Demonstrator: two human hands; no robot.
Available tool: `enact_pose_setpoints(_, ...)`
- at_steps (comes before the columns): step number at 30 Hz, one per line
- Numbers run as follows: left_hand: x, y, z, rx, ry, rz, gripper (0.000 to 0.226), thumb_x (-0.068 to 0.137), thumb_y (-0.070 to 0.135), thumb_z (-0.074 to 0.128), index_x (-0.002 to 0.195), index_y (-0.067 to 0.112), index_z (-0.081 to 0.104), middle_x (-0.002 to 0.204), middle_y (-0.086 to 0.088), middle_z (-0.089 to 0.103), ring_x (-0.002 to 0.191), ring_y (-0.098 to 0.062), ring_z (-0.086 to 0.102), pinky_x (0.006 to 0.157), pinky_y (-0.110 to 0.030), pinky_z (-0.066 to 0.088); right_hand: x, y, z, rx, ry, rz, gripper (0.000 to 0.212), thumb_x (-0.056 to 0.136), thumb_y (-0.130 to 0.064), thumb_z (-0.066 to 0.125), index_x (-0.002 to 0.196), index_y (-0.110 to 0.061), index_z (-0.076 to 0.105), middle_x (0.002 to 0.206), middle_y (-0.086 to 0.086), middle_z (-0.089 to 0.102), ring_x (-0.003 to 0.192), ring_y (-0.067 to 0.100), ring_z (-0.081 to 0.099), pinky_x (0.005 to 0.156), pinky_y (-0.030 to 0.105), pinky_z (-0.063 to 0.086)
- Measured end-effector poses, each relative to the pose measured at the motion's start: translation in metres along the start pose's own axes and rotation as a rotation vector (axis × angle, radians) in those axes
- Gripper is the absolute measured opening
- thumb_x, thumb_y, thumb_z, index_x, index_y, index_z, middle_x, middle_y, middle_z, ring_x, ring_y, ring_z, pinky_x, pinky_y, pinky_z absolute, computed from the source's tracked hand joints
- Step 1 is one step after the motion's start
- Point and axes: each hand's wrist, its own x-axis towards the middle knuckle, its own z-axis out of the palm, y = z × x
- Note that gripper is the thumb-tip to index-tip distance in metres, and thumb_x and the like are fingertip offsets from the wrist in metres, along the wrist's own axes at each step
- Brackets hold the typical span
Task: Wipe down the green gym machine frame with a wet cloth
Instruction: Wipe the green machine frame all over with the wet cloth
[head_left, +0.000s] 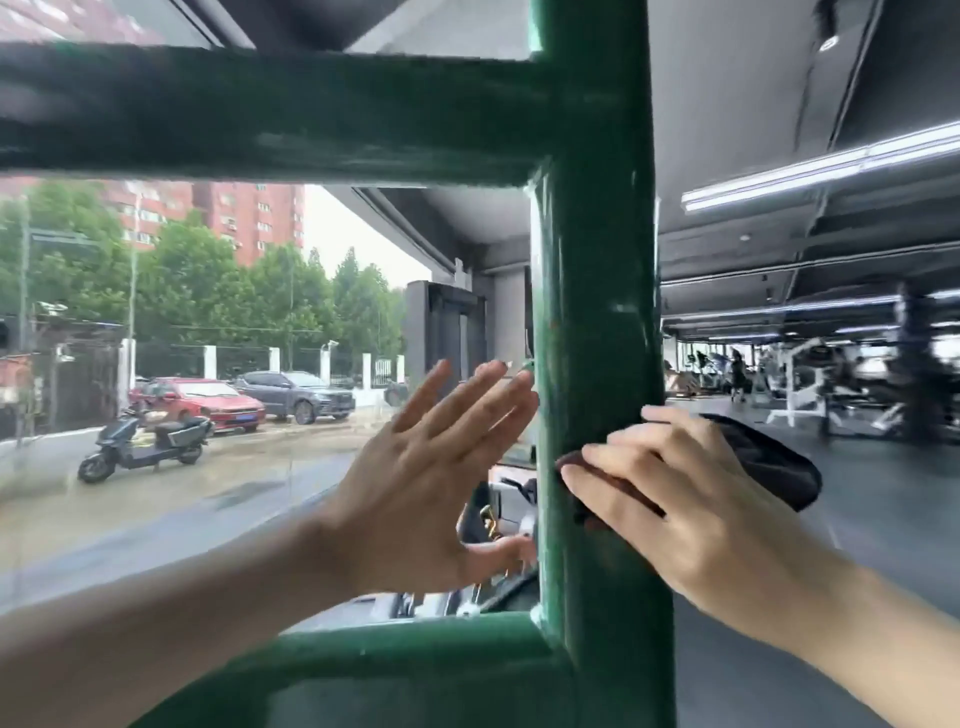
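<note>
A thick green upright post (597, 291) of the gym machine frame fills the middle of the head view. A green crossbar (270, 111) joins it at the top left and another green crossbar (405, 654) at the bottom left. My right hand (670, 493) presses a dark cloth (769, 462) flat against the post's front; the cloth wraps round to the right. My left hand (421, 467) is spread with straight fingers just left of the post, fingertips near its edge, holding nothing.
A large window behind the frame shows a street with parked cars (208, 400) and a scooter (145, 441). To the right the gym floor stretches back with white machines (810, 384) and ceiling strip lights (821, 166).
</note>
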Motion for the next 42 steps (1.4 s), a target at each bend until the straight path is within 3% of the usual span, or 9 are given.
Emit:
enact_pose_setpoints(11, -0.13, -0.033, -0.037, -0.13, -0.085, -0.128, 0.105, 0.091, 0.084, 0.037, 0.165, 0.012, 0.018, 0.173, -0.003, 0.013, 0.161, -0.022, 0.003, 0.129, -0.054, 0.008, 0.097, -0.1, -0.001, 0.06, -0.067, -0.124, 0.031, 0.1, 0.003, 0.06, 0.13, -0.001, 0.067, 0.118, 0.018, 0.068, 0.104, 0.042, 0.064, 0.101, 0.057, 0.044)
enact_pose_setpoints(19, -0.25, -0.038, -0.035, -0.127, -0.285, -0.094, 0.112, 0.085, 0.093, 0.037, 0.161, 0.011, 0.032, 0.17, -0.002, 0.025, 0.16, -0.023, 0.012, 0.128, -0.058, 0.014, 0.06, -0.176, 0.006, 0.287, -0.152, 0.13, 0.034, 0.098, -0.012, 0.068, 0.131, -0.004, 0.069, 0.121, 0.016, 0.066, 0.107, 0.04, 0.06, 0.094, 0.056, 0.048)
enact_pose_setpoints(23, -0.272, -0.043, -0.023, -0.04, -0.278, -0.039, 0.118, 0.081, 0.087, 0.053, 0.164, 0.01, 0.022, 0.171, -0.008, 0.023, 0.16, -0.028, 0.014, 0.127, -0.061, 0.015, 0.05, -0.185, 0.015, 0.26, -0.182, 0.177, 0.035, 0.098, -0.014, 0.066, 0.132, -0.003, 0.068, 0.121, 0.018, 0.065, 0.107, 0.042, 0.059, 0.094, 0.061, 0.048)
enact_pose_setpoints(26, -0.276, -0.042, -0.009, -0.006, -0.226, -0.064, 0.122, 0.075, 0.069, 0.077, 0.164, 0.006, 0.022, 0.169, -0.012, 0.026, 0.158, -0.032, 0.021, 0.124, -0.063, 0.02, 0.061, -0.193, 0.022, 0.245, -0.139, 0.112, 0.031, 0.101, -0.011, 0.063, 0.13, -0.002, 0.069, 0.118, 0.018, 0.067, 0.107, 0.04, 0.061, 0.103, 0.061, 0.046)
enact_pose_setpoints(29, -0.275, -0.04, 0.0, 0.003, -0.179, -0.103, 0.118, 0.073, 0.052, 0.086, 0.163, 0.005, 0.025, 0.168, -0.013, 0.029, 0.155, -0.033, 0.028, 0.123, -0.062, 0.025, 0.076, -0.196, 0.026, 0.213, -0.091, 0.027, 0.029, 0.102, -0.009, 0.064, 0.129, -0.003, 0.07, 0.117, 0.018, 0.068, 0.109, 0.039, 0.065, 0.11, 0.06, 0.043)
enact_pose_setpoints(31, -0.276, -0.039, 0.002, -0.015, -0.168, -0.117, 0.113, 0.075, 0.049, 0.083, 0.163, 0.005, 0.026, 0.169, -0.012, 0.028, 0.155, -0.033, 0.03, 0.123, -0.061, 0.026, 0.073, -0.194, 0.03, 0.208, -0.107, 0.042, 0.031, 0.103, -0.018, 0.064, 0.13, -0.005, 0.07, 0.122, 0.017, 0.068, 0.115, 0.038, 0.065, 0.112, 0.063, 0.041)
enact_pose_setpoints(35, -0.282, -0.046, 0.003, -0.046, -0.157, -0.077, 0.095, 0.092, 0.056, 0.056, 0.165, 0.008, 0.018, 0.172, -0.009, 0.019, 0.157, -0.03, 0.024, 0.126, -0.056, 0.023, 0.048, -0.191, 0.036, 0.248, -0.234, 0.148, 0.044, 0.102, -0.035, 0.063, 0.141, -0.016, 0.061, 0.139, 0.016, 0.061, 0.127, 0.042, 0.057, 0.106, 0.072, 0.041)
enact_pose_setpoints(39, -0.295, -0.057, -0.006, -0.04, -0.166, -0.145, 0.101, 0.088, 0.065, 0.057, 0.165, 0.009, 0.021, 0.17, -0.008, 0.025, 0.156, -0.03, 0.027, 0.127, -0.058, 0.018, 0.054, -0.196, 0.039, 0.244, -0.267, 0.041, 0.039, 0.101, -0.004, 0.06, 0.139, -0.007, 0.063, 0.134, 0.021, 0.061, 0.117, 0.046, 0.059, 0.102, 0.057, 0.051)
enact_pose_setpoints(42, -0.308, -0.072, -0.014, -0.019, -0.218, -0.205, 0.108, 0.084, 0.07, 0.063, 0.165, 0.011, 0.022, 0.17, -0.006, 0.028, 0.156, -0.03, 0.026, 0.125, -0.065, 0.013, 0.089, -0.218, 0.046, 0.27, -0.28, -0.065, 0.045, 0.097, 0.005, 0.063, 0.14, -0.009, 0.062, 0.135, 0.018, 0.062, 0.116, 0.044, 0.059, 0.097, 0.056, 0.054)
